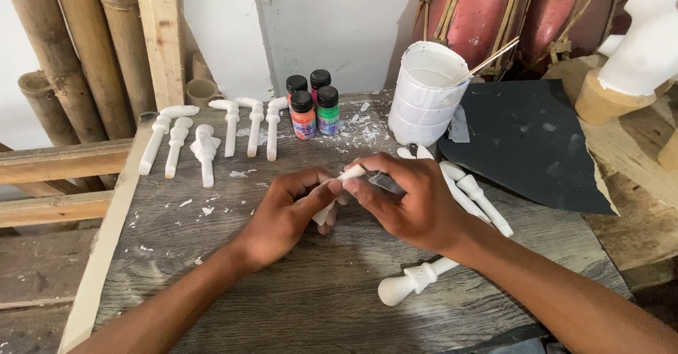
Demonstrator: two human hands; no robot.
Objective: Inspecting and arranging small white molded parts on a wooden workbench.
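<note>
Both hands close on one small white peg [337,193] above the middle of the grey wooden tabletop [318,290]. At the far left lean bamboo poles [63,57], and just inside them a row of white turned pieces [205,142] lies flat near the back edge. Next come four small paint bottles [311,107] with black caps, orange and green in front. The left hand [286,216] wraps the peg's lower end, its grip closed with thumb over the shaft. The right hand [409,199] pinches the upper tip between thumb and forefinger, so its grip is closed too. By its look the peg is light, stiff and chalky, likely brittle at thin necks and dusty rather than slick; the thicker shaft seems the safest place to hold. Behind stands a white tub [427,93] with a stick in it. Further right, more white pegs [473,195] lie beside a black sheet [526,142].
</note>
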